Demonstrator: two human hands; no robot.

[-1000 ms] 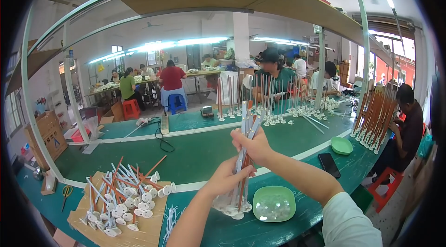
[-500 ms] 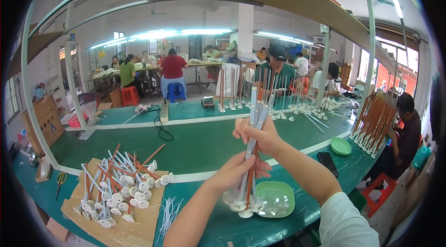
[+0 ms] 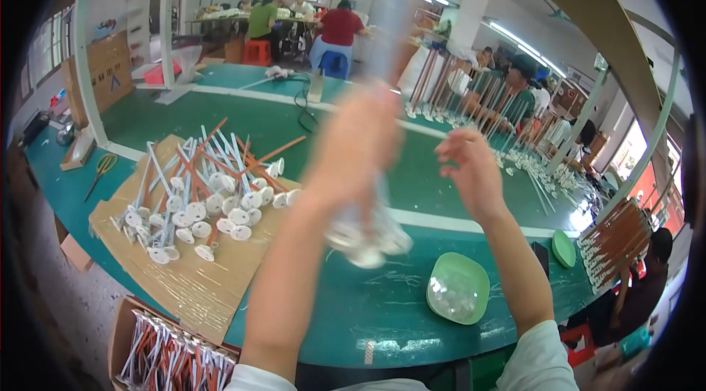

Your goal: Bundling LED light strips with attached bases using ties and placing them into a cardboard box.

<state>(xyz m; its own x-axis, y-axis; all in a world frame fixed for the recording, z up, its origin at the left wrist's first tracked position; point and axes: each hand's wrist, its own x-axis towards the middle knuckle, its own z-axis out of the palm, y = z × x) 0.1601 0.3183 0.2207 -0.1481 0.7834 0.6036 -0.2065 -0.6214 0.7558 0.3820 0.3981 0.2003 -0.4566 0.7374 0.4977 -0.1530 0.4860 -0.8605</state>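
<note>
The left grip (image 3: 358, 142), blurred, is closed around a nearly upright bundle of slim silvery and reddish-brown strips with white round bases (image 3: 368, 248), which stands over the glossy dark green counter (image 3: 316, 332); whether the bases touch it, I cannot tell. The right grip (image 3: 465, 163) is loosely spread and bare, to the right of the bundle and apart from it. Nearer the body sits a light green, rounded square bowl (image 3: 460, 266) holding small clear pieces (image 3: 454, 299). To the left, similar strips (image 3: 220, 203) lie heaped on a flat brown cardboard sheet (image 3: 198, 303).
</note>
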